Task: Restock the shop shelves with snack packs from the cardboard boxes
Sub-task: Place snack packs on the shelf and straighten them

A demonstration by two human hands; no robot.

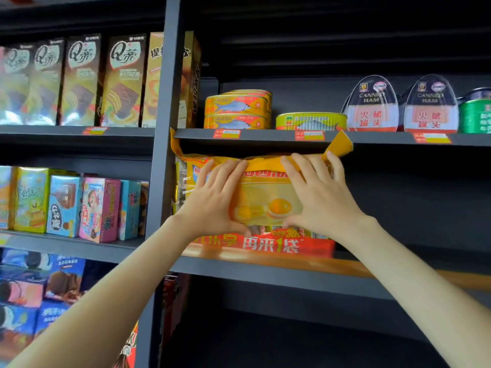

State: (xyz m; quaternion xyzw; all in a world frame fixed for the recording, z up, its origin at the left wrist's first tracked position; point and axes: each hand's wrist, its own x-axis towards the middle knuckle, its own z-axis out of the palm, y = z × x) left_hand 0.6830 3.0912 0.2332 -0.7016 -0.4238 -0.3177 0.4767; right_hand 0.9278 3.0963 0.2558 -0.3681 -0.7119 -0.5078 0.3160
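A large yellow snack pack point(265, 200) with egg pictures and a red band along its bottom stands upright on the middle shelf point(292, 272), at the shelf's left end. Its top seal is folded up against the underside of the shelf above. My left hand point(212, 203) presses flat on the pack's left half with straight, spread fingers. On the pack's right half my right hand point(318, 197) lies flat in the same way. More yellow packs stand behind it at the left.
The upper shelf point(372, 138) carries fish cans point(236, 108) and canned ham point(372, 104). A dark upright post point(164, 128) divides off the left bay full of cake boxes point(79, 81). Right of the pack the middle shelf is dark and bare.
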